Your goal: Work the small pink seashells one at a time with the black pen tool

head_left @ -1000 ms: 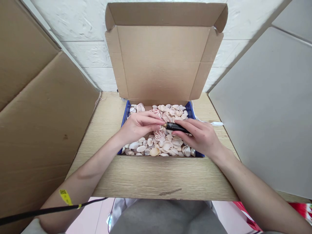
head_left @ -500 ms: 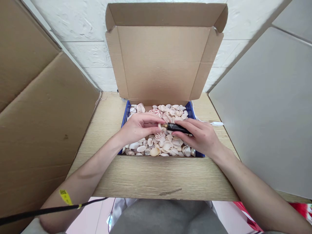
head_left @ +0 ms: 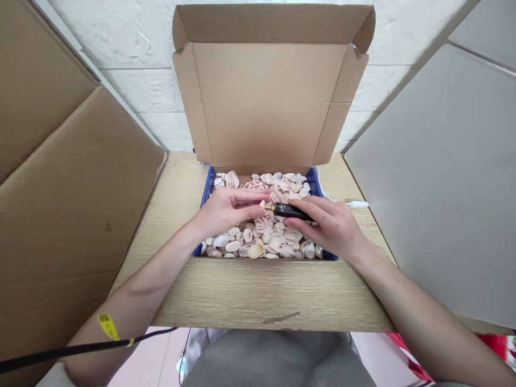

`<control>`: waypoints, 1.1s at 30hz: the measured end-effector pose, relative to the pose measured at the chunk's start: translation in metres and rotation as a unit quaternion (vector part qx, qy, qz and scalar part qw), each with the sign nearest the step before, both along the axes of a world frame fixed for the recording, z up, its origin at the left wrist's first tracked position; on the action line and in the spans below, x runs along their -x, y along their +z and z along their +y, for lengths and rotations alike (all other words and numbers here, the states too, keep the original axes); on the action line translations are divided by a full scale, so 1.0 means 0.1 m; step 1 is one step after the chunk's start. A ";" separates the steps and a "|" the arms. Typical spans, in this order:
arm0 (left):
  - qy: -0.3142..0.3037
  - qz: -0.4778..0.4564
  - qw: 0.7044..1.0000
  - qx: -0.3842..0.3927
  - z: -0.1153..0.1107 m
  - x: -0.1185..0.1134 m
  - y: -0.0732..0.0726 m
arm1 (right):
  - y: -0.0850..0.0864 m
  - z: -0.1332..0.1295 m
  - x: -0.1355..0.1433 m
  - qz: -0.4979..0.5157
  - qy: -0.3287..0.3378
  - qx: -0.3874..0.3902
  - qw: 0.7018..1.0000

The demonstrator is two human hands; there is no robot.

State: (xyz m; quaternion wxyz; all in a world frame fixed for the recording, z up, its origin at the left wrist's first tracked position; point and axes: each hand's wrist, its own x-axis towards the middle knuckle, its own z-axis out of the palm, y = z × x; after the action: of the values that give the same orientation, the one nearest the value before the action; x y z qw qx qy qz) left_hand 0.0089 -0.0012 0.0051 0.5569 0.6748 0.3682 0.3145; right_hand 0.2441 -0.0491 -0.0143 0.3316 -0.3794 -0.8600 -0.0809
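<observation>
My right hand [head_left: 328, 223] is closed around a black pen-shaped rotary drill [head_left: 292, 212] with a brass-coloured tip pointing left. Between the thumb and fingers of my left hand [head_left: 229, 209] is a small pale seashell [head_left: 263, 204], mostly hidden by the fingers. The drill's tip meets the shell or lies right at it; I cannot tell which. Both hands are above an open cardboard box [head_left: 206, 193] with blue sides. Many loose seashells [head_left: 256, 251] fill it, among them red-streaked scallop shells [head_left: 264, 224] just below the hands.
The box's raised lid [head_left: 266, 102] leans towards the white wall [head_left: 141, 91]. A cardboard panel [head_left: 80, 204] stands at the left and a grey panel [head_left: 439, 183] at the right. A white cable [head_left: 358, 204] lies right of the box on the wooden table [head_left: 242, 293].
My left fingers have shifted slightly with the small shell, and more of the brass tip shows. The drill has moved very slightly left. The box stays in place.
</observation>
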 end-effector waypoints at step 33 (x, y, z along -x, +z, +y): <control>-0.001 0.019 0.999 0.029 -0.02 -0.02 -0.05 | -0.02 0.02 0.00 -0.001 -0.016 -0.023 1.000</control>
State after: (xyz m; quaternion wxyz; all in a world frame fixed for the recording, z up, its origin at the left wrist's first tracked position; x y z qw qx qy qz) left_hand 0.0113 -0.0031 -0.0003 0.5694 0.6645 0.3868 0.2909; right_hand 0.2443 -0.0469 -0.0159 0.3377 -0.3855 -0.8520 -0.1067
